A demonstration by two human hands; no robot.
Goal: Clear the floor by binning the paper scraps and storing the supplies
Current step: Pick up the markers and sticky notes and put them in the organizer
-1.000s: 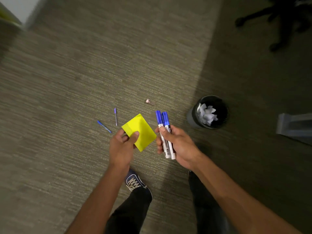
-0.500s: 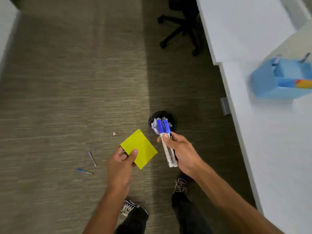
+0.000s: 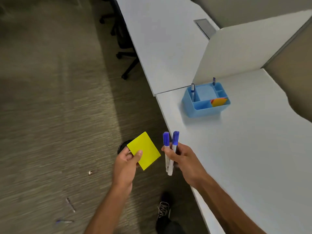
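My left hand (image 3: 125, 163) grips a yellow sticky-note pad (image 3: 145, 150) by its lower left corner. My right hand (image 3: 183, 160) holds two blue-capped markers (image 3: 170, 149) upright, at the desk's edge. A blue desk organizer (image 3: 205, 108) stands on the white desk (image 3: 253, 157) ahead to the right, with two pens and coloured notes in it. The black waste bin (image 3: 122, 146) is mostly hidden behind the pad and my left hand. Two pens (image 3: 70, 205) (image 3: 64, 221) and a small pale piece (image 3: 90, 173) lie on the carpet at lower left.
A white divider panel (image 3: 244, 53) rises behind the organizer. An office chair base (image 3: 125, 53) stands under the far desk. My shoe (image 3: 163, 210) is on the carpet beside the desk edge. Carpet stretches to the left.
The view has swung right and up from the floor to the desk. Both hands kept their hold and now sit closer to the desk, and the bin has slipped behind the pad.
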